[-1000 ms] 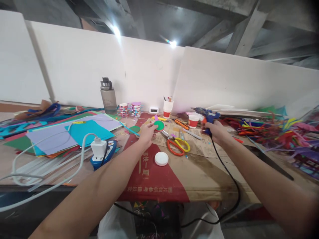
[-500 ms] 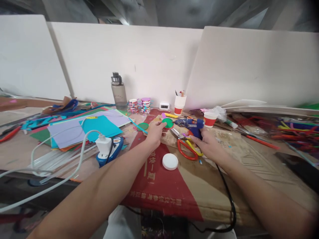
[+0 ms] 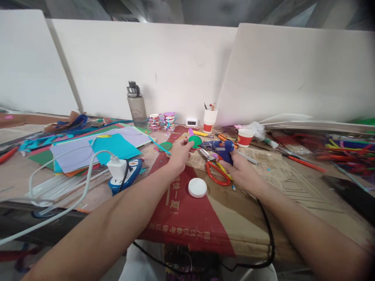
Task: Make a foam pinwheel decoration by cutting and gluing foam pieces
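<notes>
Two hands outstretched: left hand [image 3: 179, 153] pinching green disc [image 3: 195, 141], right hand [image 3: 239, 171] gripping glue gun [image 3: 220, 148].

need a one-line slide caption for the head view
Left hand pinches a green paper disc while right hand aims a blue glue gun at it, above red-handled scissors.

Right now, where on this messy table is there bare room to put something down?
The cardboard is bare near its front edge, between the white lid and the black cord. It is crowded around the scissors, glue gun and paper sheets.
</notes>
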A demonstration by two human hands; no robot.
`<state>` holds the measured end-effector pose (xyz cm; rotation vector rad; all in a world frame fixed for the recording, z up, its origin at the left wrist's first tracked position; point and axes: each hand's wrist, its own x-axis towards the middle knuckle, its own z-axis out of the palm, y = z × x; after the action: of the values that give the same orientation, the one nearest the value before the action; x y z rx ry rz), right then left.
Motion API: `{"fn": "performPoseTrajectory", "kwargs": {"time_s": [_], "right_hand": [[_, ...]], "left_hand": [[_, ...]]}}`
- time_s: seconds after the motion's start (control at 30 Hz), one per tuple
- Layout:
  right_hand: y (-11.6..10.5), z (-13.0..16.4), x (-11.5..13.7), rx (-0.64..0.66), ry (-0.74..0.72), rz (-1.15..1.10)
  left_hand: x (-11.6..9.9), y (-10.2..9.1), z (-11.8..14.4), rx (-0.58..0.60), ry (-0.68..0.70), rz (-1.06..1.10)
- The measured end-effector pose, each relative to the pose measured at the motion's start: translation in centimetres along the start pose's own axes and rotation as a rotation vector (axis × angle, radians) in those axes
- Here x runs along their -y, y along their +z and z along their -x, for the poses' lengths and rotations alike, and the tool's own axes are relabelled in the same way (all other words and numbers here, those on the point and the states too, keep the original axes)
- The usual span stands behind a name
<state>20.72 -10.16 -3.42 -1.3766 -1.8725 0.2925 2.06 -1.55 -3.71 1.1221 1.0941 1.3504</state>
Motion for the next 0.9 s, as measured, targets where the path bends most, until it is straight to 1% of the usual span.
{"fn": "performPoseTrajectory", "kwargs": {"time_s": [0.2,0.33,0.63,0.9], "right_hand": [[0.18,0.04,-0.25,0.019,0.006,0.035],[0.15,0.04,-0.29,0.010,-0.005,0.036],[0.12,0.06,-0.31,-0.015,0.021,0.057],[0.09,0.03,-0.33,-0.034,0.032,0.091]], "left_hand": [[0.07,0.14,0.16,0.012,0.034,-0.032],[0.00,0.14,0.23,0.011,0.034,-0.021],[0.11,0.00,0.15,0.021,0.057,-0.024],[-0.27,0.06,0.40,0.014,0.073,-0.028]]}}
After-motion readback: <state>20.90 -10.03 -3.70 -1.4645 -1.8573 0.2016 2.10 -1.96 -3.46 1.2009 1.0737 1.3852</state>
